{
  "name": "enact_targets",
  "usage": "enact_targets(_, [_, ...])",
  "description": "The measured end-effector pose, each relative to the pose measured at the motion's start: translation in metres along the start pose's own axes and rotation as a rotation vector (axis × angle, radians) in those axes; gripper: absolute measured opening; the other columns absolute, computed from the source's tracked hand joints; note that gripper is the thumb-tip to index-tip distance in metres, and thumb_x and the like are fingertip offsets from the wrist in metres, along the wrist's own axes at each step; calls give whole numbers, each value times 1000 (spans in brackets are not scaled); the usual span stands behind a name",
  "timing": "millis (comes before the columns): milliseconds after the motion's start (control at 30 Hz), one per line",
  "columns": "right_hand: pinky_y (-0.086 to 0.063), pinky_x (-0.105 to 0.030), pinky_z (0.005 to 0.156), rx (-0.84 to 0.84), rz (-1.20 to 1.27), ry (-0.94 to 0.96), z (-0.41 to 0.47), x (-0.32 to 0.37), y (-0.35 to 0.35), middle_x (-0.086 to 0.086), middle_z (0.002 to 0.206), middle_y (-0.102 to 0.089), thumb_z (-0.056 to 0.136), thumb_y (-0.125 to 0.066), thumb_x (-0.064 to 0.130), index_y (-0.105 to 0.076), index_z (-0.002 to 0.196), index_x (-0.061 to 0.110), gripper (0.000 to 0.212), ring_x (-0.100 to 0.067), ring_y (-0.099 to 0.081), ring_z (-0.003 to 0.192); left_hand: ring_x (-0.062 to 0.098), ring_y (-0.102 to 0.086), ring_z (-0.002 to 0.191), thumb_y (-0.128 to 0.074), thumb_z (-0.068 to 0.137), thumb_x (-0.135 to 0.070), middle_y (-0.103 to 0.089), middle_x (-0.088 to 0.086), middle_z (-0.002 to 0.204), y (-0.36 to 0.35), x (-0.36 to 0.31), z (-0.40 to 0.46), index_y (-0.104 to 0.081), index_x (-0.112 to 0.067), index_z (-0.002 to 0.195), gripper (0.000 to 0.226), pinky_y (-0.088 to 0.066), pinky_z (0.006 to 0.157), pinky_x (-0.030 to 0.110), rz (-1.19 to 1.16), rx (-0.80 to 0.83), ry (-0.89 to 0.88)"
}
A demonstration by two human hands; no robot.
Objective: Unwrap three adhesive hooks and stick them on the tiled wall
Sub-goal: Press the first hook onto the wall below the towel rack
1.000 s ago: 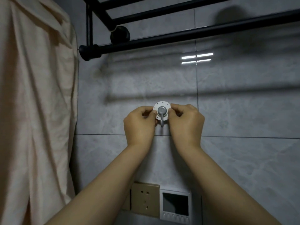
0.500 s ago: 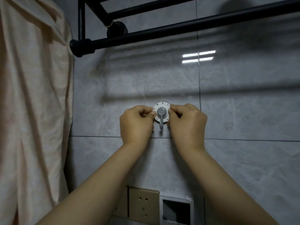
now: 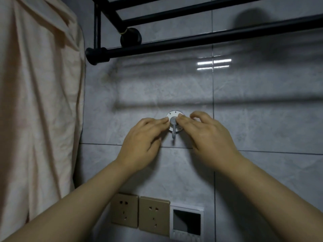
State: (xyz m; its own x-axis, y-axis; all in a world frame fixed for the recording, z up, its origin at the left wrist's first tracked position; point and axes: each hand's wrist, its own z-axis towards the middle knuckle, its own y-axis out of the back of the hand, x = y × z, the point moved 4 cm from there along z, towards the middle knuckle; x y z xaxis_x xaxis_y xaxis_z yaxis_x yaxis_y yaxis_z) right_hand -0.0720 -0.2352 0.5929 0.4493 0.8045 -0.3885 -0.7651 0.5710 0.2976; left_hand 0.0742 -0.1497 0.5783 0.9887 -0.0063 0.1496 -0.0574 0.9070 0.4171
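Observation:
A round white adhesive hook (image 3: 173, 114) with a grey metal hook hanging from its centre sits flat on the grey tiled wall (image 3: 262, 119), just above a horizontal grout line. My left hand (image 3: 145, 140) has its fingers stretched out, the fingertips resting on the disc's left edge. My right hand (image 3: 208, 135) is spread on the other side, with fingertips pressing the disc's right edge and covering part of it. Neither hand grips anything. No other hooks or wrappers are in sight.
A black towel rack (image 3: 192, 41) juts out from the wall above. A pale pink towel (image 3: 38, 110) hangs at the left. Two gold wall sockets (image 3: 139, 212) and a white control panel (image 3: 187, 222) sit low on the wall below my hands.
My fingers have uncurled from pinching the disc's sides to flat fingertips on its edges. The view has tilted down a little, showing a second socket.

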Motion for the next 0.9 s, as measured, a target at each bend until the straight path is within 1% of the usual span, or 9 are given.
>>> enact_targets(100, [-51,-37,74,114,-70,29,-2,-3,-3,-9,119,-66,75,-32,12,-51,131,9,59,-29,-57,112,22,-44,130,-43,86,-19,-44,-5,149,-1,3,-1,-51,-19,137,51,-44,100,41,153,130,-77])
enact_targets(200, [-46,-38,80,192,-77,32,0,-3,-8,-7,130,-59,74,-27,15,-42,136,11,64,-29,-51,117,25,-41,134,-43,88,-22,-36,-4,154,-4,6,1,-46,-20,141,53,-44,98,43,266,199,-121])
enact_targets(367, [-41,-39,83,204,-59,35,3,-2,-8,-5,141,-50,74,-19,18,-38,137,14,66,-30,-47,118,26,-54,116,-45,84,-25,-48,-4,146,1,4,6,-58,-19,131,49,-49,86,41,313,151,-151])
enact_targets(467, [-37,-40,93,255,-131,28,-5,-4,-9,-4,151,-38,77,-19,18,-28,145,14,68,-30,-38,130,24,-50,123,-47,85,-26,-42,-4,150,-1,6,1,-50,-19,138,54,-48,90,40,338,183,-136])
enact_targets(533, [-36,-43,96,304,-203,26,-12,-6,-11,-4,153,-35,82,-29,19,-28,146,14,64,-32,-35,134,24,-45,130,-48,87,-28,-35,-4,154,-4,7,-3,-41,-19,144,58,-46,96,40,359,216,-125])
enact_targets(633, [-39,-46,93,322,-270,9,-21,-6,-11,-1,148,-43,82,-53,36,-41,141,17,63,-34,-41,131,24,-39,138,-48,87,-32,-32,-1,156,-7,6,-4,-36,-17,146,62,-42,105,38,383,241,-117])
enact_targets(700, [-40,-46,92,318,-269,-27,-24,-4,-11,1,146,-46,80,-56,40,-44,139,19,63,-34,-43,129,24,-38,139,-49,87,-33,-34,3,155,-9,2,-6,-38,-16,145,62,-36,109,35,389,229,-117])
enact_targets(767, [-40,-45,92,299,-273,-51,-22,1,-12,0,145,-48,81,-57,39,-46,138,18,61,-34,-43,129,24,-38,139,-51,86,-33,-37,5,153,-11,-3,-9,-42,-14,143,61,-33,110,31,377,200,-105])
enact_targets(900, [-44,-43,92,233,-306,-68,-22,8,-15,-5,141,-52,78,-63,27,-51,134,14,59,-36,-47,128,24,-39,138,-50,87,-30,-39,6,152,-18,-9,-11,-45,-14,141,56,-37,110,34,350,167,-60])
